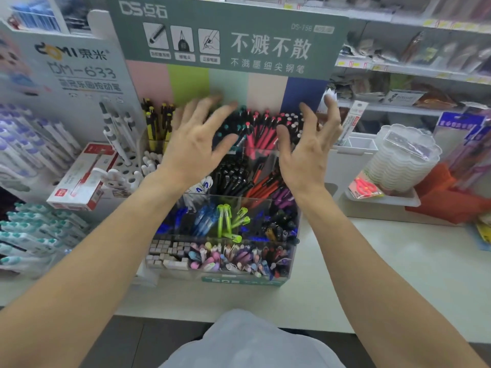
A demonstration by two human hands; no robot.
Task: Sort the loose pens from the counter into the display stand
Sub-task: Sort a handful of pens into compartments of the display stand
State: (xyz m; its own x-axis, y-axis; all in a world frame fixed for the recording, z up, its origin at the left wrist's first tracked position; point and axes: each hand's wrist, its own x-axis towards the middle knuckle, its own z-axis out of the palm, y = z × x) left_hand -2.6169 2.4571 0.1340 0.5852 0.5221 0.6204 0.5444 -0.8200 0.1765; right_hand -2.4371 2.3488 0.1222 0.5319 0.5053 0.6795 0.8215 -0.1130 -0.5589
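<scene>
While the grey-green header card [228, 35] at the back of the display stand [225, 261] is showing the logo "DS点石", the code "DS-158" and the large line "不溅不散" above "不溅墨细尖钢笔", the white card [79, 65] to its left is reading "東米" and "DM-633". Both hands are hovering over the stand's upper tiers with nothing in them. The left hand [191, 144] is spreading its fingers wide, palm down, above the teal-capped pens [228, 128], and its fingertips are blurring. The right hand [305, 152] is standing more on edge, fingers apart and lightly bent, beside the red pens [260, 134]; whether either hand is touching the pens cannot be told. Below the wrists, black pens [233, 179] and orange pens [265, 185] are filling the middle tier, lime-green pens [225, 221] are standing lower down, and pastel pens [225, 258] are crowding the front row. The stand is sitting on the pale counter [385, 274]. A red-and-white box [82, 176] is lying left of the stand.
</scene>
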